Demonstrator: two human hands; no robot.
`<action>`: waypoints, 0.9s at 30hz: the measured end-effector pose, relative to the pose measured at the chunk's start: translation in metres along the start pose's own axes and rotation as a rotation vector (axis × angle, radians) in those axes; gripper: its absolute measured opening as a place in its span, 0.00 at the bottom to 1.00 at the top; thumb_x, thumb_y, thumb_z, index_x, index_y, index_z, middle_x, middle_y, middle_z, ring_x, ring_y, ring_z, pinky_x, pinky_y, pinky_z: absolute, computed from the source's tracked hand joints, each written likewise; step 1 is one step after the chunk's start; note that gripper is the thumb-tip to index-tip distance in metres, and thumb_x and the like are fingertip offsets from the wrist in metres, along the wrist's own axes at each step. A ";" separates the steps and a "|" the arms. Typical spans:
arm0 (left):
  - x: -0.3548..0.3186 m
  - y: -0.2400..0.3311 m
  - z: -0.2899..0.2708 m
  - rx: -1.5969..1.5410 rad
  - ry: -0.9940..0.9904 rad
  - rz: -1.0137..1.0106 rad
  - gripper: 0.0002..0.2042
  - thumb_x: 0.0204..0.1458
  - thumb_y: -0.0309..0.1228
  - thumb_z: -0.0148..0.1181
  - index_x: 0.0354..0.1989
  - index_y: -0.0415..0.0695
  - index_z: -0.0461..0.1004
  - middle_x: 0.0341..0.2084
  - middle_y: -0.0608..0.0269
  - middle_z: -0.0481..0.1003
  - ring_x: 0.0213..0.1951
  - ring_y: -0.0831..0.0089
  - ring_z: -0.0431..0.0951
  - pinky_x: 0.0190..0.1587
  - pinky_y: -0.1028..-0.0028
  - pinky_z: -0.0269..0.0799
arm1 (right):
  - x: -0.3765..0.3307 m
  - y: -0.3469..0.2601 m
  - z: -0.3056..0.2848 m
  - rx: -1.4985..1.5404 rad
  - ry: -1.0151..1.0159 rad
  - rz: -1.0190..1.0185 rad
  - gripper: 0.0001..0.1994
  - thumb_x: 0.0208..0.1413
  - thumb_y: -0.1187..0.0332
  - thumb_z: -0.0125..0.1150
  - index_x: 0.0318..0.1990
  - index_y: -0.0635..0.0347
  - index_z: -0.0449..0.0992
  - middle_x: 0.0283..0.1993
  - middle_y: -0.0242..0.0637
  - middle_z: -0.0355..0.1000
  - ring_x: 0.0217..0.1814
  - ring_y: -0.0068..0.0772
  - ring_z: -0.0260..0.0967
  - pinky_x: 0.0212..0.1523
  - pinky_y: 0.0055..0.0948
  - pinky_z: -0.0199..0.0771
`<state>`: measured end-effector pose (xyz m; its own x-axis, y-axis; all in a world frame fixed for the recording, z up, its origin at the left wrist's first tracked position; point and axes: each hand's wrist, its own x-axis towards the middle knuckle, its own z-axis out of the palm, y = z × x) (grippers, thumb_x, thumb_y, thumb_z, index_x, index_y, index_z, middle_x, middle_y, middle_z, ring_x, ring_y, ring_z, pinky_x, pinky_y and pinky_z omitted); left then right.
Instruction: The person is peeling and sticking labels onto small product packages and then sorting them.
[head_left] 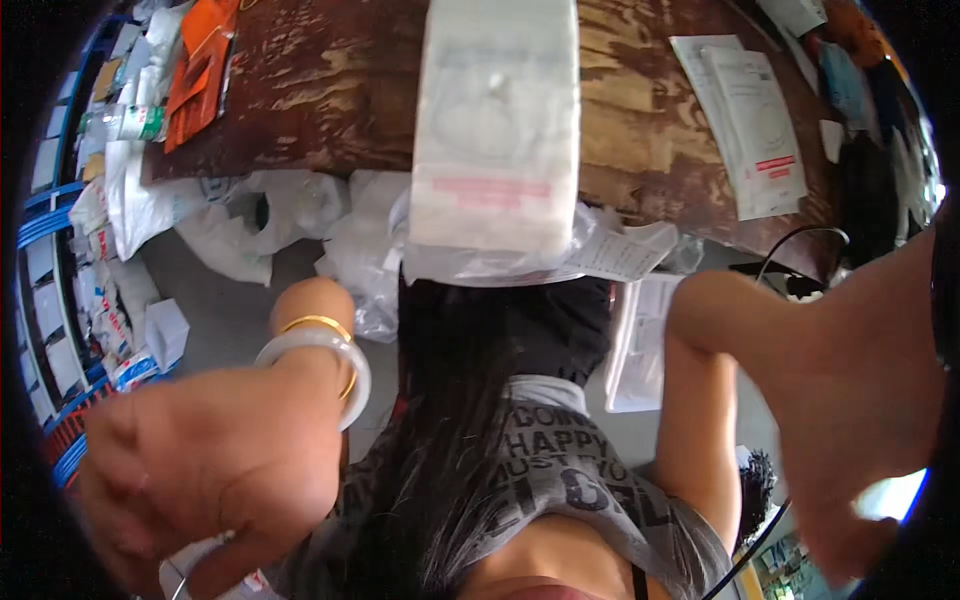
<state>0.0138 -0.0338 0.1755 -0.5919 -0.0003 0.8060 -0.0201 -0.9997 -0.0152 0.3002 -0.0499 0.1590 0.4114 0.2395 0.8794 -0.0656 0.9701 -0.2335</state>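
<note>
My left hand (215, 465) is raised close to the camera at the lower left, a gold bangle (325, 325) and a pale bangle (358, 385) on its wrist. Its fingers curl downward and are blurred, so I cannot make out whether anything is in them. My right hand (840, 400) is lifted at the right, bent at the wrist, most of its fingers hidden by the dark rim. A stack of white flat packages (490, 130) with pink print stands in front of me at the table's near edge, apart from both hands.
The worn brown wooden table (320, 90) holds an orange packet (200, 70) at its left and white printed envelopes (755, 130) at its right. A plastic bottle (130, 123) lies at the far left. Clear plastic bags (300, 205) hang along the near edge. A white bin (638, 350) stands below.
</note>
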 end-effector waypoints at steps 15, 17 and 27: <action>-0.010 -0.007 0.044 -0.704 -0.342 -1.656 0.19 0.67 0.45 0.44 0.39 0.40 0.72 0.34 0.40 0.71 0.39 0.44 0.72 0.41 0.51 0.68 | -0.037 0.027 -0.088 -0.704 0.245 0.626 0.18 0.70 0.57 0.51 0.54 0.62 0.76 0.56 0.44 0.76 0.60 0.41 0.71 0.65 0.44 0.67; -0.015 0.000 0.058 -0.467 -0.353 -1.766 0.21 0.70 0.45 0.35 0.34 0.47 0.73 0.26 0.46 0.67 0.31 0.48 0.69 0.35 0.51 0.64 | -0.054 0.040 -0.100 -0.686 0.256 0.673 0.18 0.70 0.57 0.51 0.53 0.63 0.76 0.56 0.44 0.76 0.60 0.41 0.71 0.64 0.44 0.67; -0.030 -0.016 0.069 -1.113 -0.702 -1.577 0.20 0.70 0.47 0.37 0.39 0.50 0.74 0.33 0.47 0.71 0.37 0.49 0.71 0.41 0.51 0.66 | -0.090 0.023 -0.107 -0.778 0.258 0.672 0.17 0.69 0.59 0.51 0.51 0.63 0.76 0.53 0.45 0.76 0.57 0.42 0.72 0.61 0.43 0.69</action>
<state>0.0874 -0.0199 0.1920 0.7632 0.3858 0.5184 -0.6345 0.2953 0.7143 0.3590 -0.0530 0.0295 0.6936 0.6137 0.3773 0.2114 0.3274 -0.9209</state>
